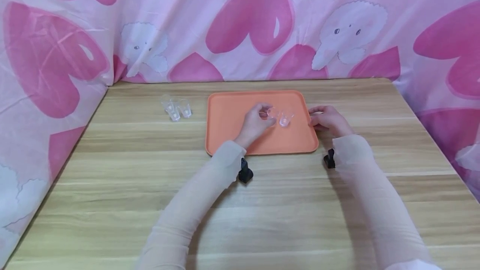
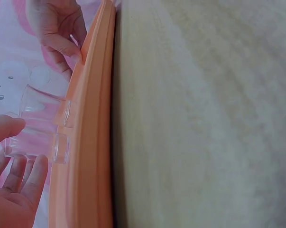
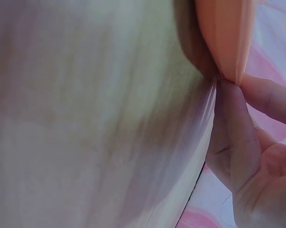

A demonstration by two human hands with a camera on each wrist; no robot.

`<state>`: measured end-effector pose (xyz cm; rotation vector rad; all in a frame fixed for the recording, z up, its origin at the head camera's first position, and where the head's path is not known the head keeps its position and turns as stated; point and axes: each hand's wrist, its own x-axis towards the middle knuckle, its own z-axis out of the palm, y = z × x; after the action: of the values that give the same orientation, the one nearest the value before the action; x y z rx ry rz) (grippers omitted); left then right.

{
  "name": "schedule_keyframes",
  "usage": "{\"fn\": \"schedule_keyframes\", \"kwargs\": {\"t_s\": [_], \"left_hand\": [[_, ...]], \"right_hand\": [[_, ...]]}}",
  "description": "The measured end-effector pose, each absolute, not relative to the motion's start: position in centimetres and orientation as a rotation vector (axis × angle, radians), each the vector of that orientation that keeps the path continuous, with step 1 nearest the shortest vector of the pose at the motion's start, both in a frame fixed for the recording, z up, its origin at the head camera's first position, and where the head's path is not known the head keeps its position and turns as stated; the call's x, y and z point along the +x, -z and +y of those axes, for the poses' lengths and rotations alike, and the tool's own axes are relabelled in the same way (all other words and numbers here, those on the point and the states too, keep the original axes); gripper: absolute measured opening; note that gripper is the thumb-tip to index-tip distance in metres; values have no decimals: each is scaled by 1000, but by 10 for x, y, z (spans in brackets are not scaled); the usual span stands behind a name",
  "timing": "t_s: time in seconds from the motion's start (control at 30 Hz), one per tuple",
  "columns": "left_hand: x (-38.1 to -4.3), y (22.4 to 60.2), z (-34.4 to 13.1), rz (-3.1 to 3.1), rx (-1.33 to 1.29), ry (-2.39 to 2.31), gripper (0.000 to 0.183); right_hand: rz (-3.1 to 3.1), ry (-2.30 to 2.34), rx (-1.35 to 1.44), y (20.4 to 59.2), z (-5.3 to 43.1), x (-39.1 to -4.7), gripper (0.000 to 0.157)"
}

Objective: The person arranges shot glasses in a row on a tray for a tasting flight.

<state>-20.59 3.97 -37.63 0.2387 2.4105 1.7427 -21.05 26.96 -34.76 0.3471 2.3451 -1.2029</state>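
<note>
L hand pinches a clear cup over orange tray, can't tell if base touches; 2nd cup stands just beside, btwn it & R hand, which pinches tray's R rim. Other clear cups sit grouped on wood table L of tray, well apart; pink heart-print cloth hangs behind.

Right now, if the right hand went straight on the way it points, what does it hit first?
The orange tray: the right hand touches its rim. Beyond that, the nearer clear cup looks roughly in line, though depth is unclear.
</note>
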Motion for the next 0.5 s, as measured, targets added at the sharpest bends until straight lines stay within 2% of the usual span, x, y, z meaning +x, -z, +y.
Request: {"fn": "schedule_keyframes", "kwargs": {"t_s": [0.5], "left_hand": [[-207,379,42,2405,244,-1704,45]], "right_hand": [[2342,1224,296,348,270,-210,52]]}}
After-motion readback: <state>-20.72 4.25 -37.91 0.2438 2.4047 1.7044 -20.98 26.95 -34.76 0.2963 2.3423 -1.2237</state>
